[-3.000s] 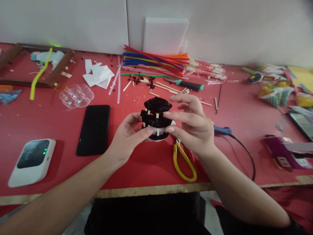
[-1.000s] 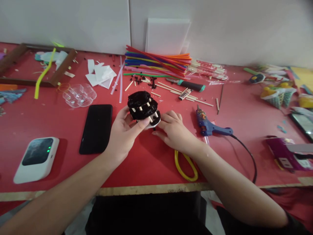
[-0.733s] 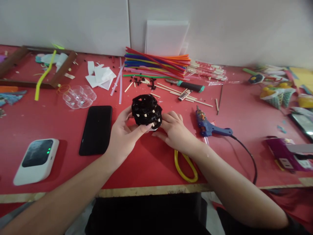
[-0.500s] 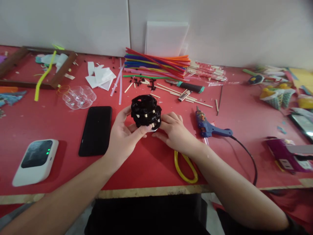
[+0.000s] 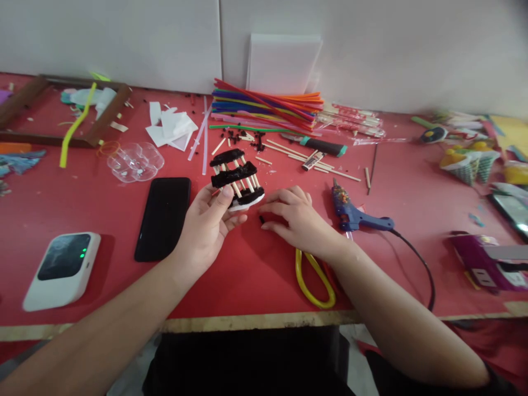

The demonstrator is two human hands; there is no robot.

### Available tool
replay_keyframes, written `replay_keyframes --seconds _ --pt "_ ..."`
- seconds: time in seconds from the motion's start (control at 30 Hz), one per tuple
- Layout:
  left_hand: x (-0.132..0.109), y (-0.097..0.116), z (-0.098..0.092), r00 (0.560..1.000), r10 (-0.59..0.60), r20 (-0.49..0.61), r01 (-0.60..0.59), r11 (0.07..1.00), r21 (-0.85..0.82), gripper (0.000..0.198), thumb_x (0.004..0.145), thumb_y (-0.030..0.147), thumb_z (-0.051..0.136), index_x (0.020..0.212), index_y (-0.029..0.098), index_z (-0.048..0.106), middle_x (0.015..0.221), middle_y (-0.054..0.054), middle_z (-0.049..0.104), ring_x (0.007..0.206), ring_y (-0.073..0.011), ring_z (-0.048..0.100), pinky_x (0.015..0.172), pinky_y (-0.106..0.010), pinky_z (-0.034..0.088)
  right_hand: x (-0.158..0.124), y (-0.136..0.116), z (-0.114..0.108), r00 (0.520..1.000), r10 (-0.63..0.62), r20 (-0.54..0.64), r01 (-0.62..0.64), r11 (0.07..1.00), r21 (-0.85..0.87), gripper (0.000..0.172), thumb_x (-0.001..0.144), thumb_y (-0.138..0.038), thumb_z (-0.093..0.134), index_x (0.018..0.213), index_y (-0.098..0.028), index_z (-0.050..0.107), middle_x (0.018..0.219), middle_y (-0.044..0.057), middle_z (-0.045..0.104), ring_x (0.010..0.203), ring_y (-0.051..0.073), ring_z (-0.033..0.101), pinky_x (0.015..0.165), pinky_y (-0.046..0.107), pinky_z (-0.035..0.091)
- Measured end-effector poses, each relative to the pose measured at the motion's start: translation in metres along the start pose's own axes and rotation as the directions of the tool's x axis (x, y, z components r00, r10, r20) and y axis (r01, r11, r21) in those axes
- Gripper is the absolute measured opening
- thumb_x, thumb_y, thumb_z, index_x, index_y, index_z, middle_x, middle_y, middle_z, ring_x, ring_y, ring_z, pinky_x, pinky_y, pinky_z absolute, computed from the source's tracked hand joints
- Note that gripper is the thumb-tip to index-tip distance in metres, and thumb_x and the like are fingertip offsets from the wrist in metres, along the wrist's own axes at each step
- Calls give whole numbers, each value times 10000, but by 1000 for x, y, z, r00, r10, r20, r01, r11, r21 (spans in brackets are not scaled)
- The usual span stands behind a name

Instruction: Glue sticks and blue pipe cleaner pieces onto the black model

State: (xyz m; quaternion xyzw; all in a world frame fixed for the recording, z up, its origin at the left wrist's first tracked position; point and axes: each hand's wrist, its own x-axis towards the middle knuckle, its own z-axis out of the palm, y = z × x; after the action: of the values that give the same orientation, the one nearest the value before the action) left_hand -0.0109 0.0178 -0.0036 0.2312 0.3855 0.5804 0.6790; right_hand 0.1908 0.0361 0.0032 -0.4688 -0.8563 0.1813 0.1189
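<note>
My left hand (image 5: 206, 223) grips a small tiered craft model (image 5: 235, 175), thumb in front and fingers behind. The model is tilted, with black bands at several levels, pale wooden sticks standing between them and a white base at the bottom. To its right, apart from it, my right hand (image 5: 292, 217) hovers low over the table with curved fingers. A small black piece (image 5: 262, 219) shows between its thumb and fingertips. Under the right wrist lies a yellow loop handle (image 5: 315, 283), the rest of it hidden by the arm.
A blue glue gun (image 5: 357, 219) with a cord lies right of my right hand. Left are a black phone (image 5: 163, 220) and a white device (image 5: 61, 269). Behind lie wooden sticks (image 5: 305, 155), a cutter (image 5: 322, 146), colourful pipe cleaners (image 5: 264, 107) and paper scraps (image 5: 173, 129).
My left hand has turned the model so its sticks and side now show, and moved it slightly left. My right hand has come away from it, and a small black piece shows at its fingertips.
</note>
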Motion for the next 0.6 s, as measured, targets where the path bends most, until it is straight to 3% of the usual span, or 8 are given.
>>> replay_keyframes --seconds 0.4,0.5,0.6 --pt "0 -3 -1 999 -7 32 4 995 97 299 791 417 827 914 218 640 931 4 727 753 -136 710 638 -250 602 0 2 -5 995 -94 -14 93 993 -77 139 894 -317 710 982 -216 747 1076 103 668 1077 300 508 930 465 390" --pt "0 -3 -2 999 -10 32 6 994 108 305 778 420 837 930 222 662 964 -6 727 796 -145 712 623 -235 605 -1 4 -11 975 -79 -207 74 997 -34 108 916 -311 681 954 -222 729 1044 95 676 1040 288 555 936 479 410" --pt "-1 -4 -2 1000 3 18 -6 992 125 320 760 422 850 951 228 682 986 -8 718 795 -140 702 615 -223 608 -3 5 -18 845 -82 -528 139 988 68 110 908 -342 699 961 -246 711 990 64 667 966 250 607 903 448 466"
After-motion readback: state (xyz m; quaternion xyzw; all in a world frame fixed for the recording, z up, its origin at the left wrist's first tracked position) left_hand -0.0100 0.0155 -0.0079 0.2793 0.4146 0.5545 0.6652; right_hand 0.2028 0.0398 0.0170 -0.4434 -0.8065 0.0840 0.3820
